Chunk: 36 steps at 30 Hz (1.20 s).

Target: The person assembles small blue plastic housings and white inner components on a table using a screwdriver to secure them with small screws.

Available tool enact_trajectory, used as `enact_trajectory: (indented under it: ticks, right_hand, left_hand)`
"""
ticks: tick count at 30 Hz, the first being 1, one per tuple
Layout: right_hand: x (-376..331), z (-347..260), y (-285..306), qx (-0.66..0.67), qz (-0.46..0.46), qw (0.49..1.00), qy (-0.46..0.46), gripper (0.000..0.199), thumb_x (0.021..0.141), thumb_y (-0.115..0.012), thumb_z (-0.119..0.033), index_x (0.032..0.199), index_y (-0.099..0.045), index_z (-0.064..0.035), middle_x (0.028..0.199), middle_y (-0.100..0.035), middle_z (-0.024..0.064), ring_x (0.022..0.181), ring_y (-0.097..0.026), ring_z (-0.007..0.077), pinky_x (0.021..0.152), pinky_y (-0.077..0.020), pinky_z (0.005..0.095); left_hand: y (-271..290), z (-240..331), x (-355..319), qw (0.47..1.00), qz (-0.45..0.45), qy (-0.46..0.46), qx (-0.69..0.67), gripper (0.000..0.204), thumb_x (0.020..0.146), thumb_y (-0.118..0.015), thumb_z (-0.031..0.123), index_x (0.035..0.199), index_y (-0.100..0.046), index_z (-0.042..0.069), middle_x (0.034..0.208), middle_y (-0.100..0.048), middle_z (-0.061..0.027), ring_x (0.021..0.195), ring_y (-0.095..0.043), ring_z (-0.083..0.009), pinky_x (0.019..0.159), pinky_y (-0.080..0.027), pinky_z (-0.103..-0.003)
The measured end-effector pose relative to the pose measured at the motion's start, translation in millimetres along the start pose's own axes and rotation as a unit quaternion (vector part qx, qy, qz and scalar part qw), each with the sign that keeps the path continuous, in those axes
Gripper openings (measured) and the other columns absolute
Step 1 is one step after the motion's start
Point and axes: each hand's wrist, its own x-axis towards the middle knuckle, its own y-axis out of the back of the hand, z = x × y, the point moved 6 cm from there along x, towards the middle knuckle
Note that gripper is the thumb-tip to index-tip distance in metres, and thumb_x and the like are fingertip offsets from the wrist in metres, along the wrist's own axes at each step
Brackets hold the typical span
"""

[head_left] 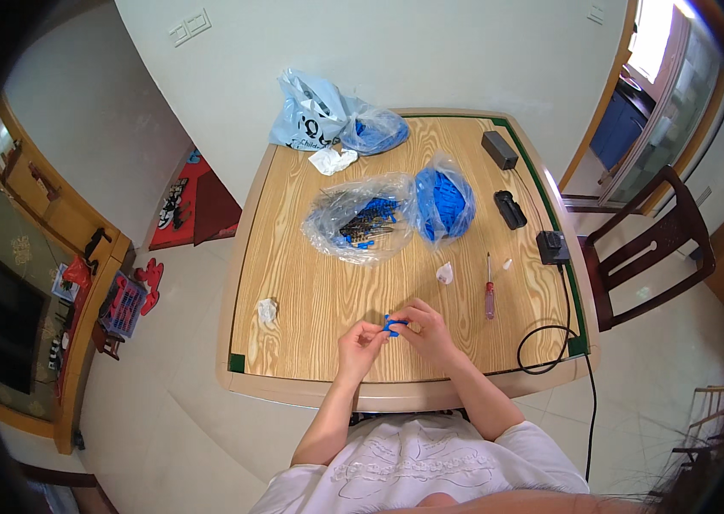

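Near the front edge of the wooden table [311, 343], my two hands meet around a small blue plastic piece [392, 326]. My left hand [361, 347] pinches it from the left. Fingers of my right hand [427, 330] close on its right side and cover part of it, so its exact kind is hard to make out. Beyond my hands lies an open clear bag [328, 224] with dark screws and blue pieces in it. Touching that bag on its right is a clear bag of blue plastic pieces [445, 204].
A red-handled screwdriver [490, 295] lies right of my hands, near a crumpled scrap [444, 273]. Crumpled tissue [267, 310] sits at left. Black adapters [553, 248] and a looped cable [520, 349] lie along the right edge. A light-blue bag [306, 111] stands at the back. A chair [649, 248] is at right.
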Motion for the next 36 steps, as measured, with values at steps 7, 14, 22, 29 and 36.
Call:
enact_trajectory:
  ticks: [7,14,22,29,36]
  right_hand:
    - [-8.7,46.4,-6.6,0.267,0.008,0.951,-0.155,0.021,0.094,-0.052,-0.014,0.109,-0.061,-0.0014,0.101,-0.062,0.0034,0.09,-0.058,0.0111,0.079,-0.0471,0.0256]
    - [-10.4,43.1,-18.1,0.31,-0.047,0.935,-0.164,0.027,0.096,-0.049,-0.016,0.118,-0.058,-0.0015,0.105,-0.063,0.003,0.097,-0.057,0.0101,0.086,-0.0448,0.0254]
    - [-10.0,34.9,-19.0,0.337,-0.055,0.924,-0.173,0.028,0.093,-0.053,-0.015,0.117,-0.058,-0.0001,0.106,-0.063,0.0023,0.097,-0.057,0.0097,0.086,-0.0443,0.0255]
    - [-8.3,33.2,-19.5,0.345,-0.051,0.921,-0.171,0.031,0.092,-0.056,-0.015,0.119,-0.057,0.0003,0.107,-0.063,0.0026,0.099,-0.056,0.0099,0.088,-0.0434,0.0267]
    - [-7.8,41.0,-21.8,0.361,-0.047,0.911,-0.193,0.033,0.092,-0.058,-0.018,0.119,-0.056,0.0011,0.106,-0.063,0.0019,0.097,-0.056,0.0089,0.087,-0.0433,0.025]
  left_hand:
    - [-8.0,-3.9,-1.2,0.967,-0.029,0.065,-0.246,0.009,0.086,-0.06,-0.002,0.094,-0.06,0.001,0.081,-0.066,-0.007,0.072,-0.064,-0.0123,0.065,-0.052,-0.024]
    - [-17.7,2.9,-2.5,0.916,-0.055,0.098,-0.385,0.013,0.09,-0.055,0.004,0.103,-0.057,0.001,0.094,-0.065,-0.0108,0.08,-0.065,-0.0172,0.07,-0.054,-0.028]
    - [-16.8,-1.0,-2.0,0.91,-0.034,0.088,-0.403,0.016,0.091,-0.054,0.004,0.107,-0.055,0.002,0.096,-0.065,-0.0108,0.083,-0.065,-0.0177,0.069,-0.055,-0.028]
    - [-15.8,4.0,-1.2,0.926,0.004,0.086,-0.367,0.014,0.09,-0.056,0.003,0.103,-0.056,0.002,0.09,-0.066,-0.0093,0.076,-0.065,-0.0148,0.066,-0.054,-0.026]
    - [-10.5,8.7,-0.4,0.96,0.033,0.078,-0.267,0.013,0.088,-0.058,0.002,0.101,-0.057,0.001,0.079,-0.065,-0.007,0.066,-0.062,-0.0124,0.061,-0.051,-0.024]
